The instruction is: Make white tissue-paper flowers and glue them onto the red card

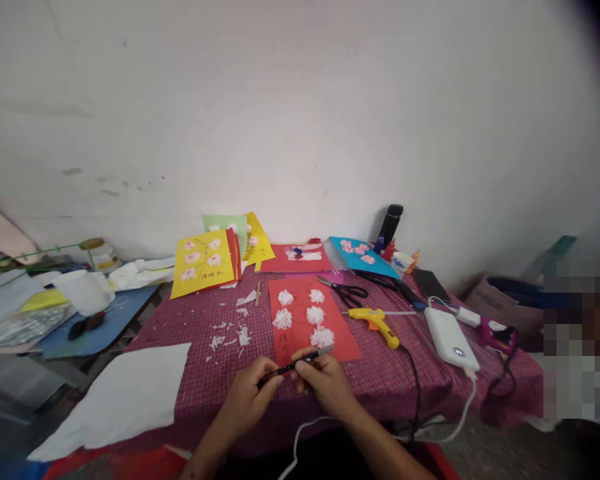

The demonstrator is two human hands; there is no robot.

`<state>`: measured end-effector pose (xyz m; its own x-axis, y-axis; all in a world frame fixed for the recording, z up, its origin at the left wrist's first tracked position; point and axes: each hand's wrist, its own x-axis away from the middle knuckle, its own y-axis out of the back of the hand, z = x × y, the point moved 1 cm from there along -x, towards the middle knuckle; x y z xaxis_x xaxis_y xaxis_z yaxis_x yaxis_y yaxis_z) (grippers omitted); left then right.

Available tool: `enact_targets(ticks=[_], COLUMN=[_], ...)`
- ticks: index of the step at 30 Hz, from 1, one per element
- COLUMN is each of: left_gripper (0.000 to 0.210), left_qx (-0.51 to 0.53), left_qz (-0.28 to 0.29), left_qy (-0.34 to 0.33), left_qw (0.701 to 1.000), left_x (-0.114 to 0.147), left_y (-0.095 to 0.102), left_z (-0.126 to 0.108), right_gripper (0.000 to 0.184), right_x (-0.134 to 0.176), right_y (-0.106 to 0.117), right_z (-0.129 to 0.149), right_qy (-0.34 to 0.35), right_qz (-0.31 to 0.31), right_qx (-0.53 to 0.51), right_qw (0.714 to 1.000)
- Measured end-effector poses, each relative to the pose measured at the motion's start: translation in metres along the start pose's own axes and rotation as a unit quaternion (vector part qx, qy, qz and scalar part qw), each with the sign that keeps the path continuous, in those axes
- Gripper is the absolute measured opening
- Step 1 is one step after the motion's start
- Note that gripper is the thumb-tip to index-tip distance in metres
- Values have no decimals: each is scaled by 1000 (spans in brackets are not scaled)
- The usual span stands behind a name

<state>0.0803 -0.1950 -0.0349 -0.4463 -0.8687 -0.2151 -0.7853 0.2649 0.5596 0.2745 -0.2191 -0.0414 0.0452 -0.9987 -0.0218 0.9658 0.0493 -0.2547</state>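
A black marker pen (289, 367) with a grey end is held crosswise between my two hands, near the front of the table. My left hand (253, 388) is closed on its dark left part, thumb and fingers pinching it. Closer to the grey end, my right hand (326, 381) also grips the pen. Just beyond the fingers lies a red card (300, 340), flat, bearing several crumpled white paper flowers (315, 315) in two columns. Faint lines run over the card, too dim to read.
Right of the card lies a yellow glue gun (375, 320) with black scissors (347, 291) behind it. A white power bank (450, 337) with cables sits further right. Paper scraps (244, 335) litter the left. Finished yellow (205, 263) and blue cards (380, 263) stand along the wall.
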Motion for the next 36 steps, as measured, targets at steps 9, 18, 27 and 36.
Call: enact_targets(ticks=[9,18,27,36], left_gripper=[15,12,18,17], left_qx=[5,3,38,41], left_qz=[4,1,-7,-7], left_qy=[2,4,16,19], left_qw=[1000,1000,999,999], left_x=[1,1,1,1], left_y=[0,0,2,2], left_z=[1,0,-4,-1], right_gripper=[41,40,39,36], right_x=[4,2,2,2], right_y=[-10,-10,-4,0], right_z=[5,1,-1,-4], right_qy=[27,36,38,38], right_qz=[-26,-35,-63,-72], right_qx=[12,11,16,24], right_qw=[999,999,997,996])
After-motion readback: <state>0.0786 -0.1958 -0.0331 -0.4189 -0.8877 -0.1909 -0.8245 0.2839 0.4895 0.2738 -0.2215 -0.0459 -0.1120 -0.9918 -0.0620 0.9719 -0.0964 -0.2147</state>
